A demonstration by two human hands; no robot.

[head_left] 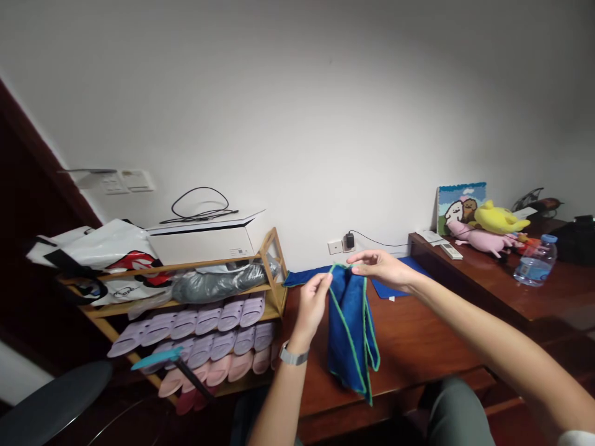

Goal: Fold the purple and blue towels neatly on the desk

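1. The left hand [310,310] pinches the top edge of the blue cloth [346,331] between thumb and fingers; the right hand [385,270] pinches that edge close by, its other fingers loosely bent.
2. The cloth hangs between the hands, in front of and above the brown table [413,347]. The two grips are near each other, which probably explains its narrow, folded drop.
3. More blue fabric [307,276] lies along the wall, left of the hands, and a blue piece [395,289] lies behind the right hand; whether they join is hidden.
4. The wooden rack [275,303] seems to keep the footwear in rows: purple slippers [209,317] above pink slippers [240,367].
5. On its top, the white box [204,245] gives the black cable [199,217] a flat seat; the box's contents cannot be seen.
6. Under it, a clear plastic bag holds something grey [209,285], too crumpled to name.
7. The capped bottle [534,267] stands upright on the desk [493,282], partly filled with clear liquid, beside the soft toys [478,238].
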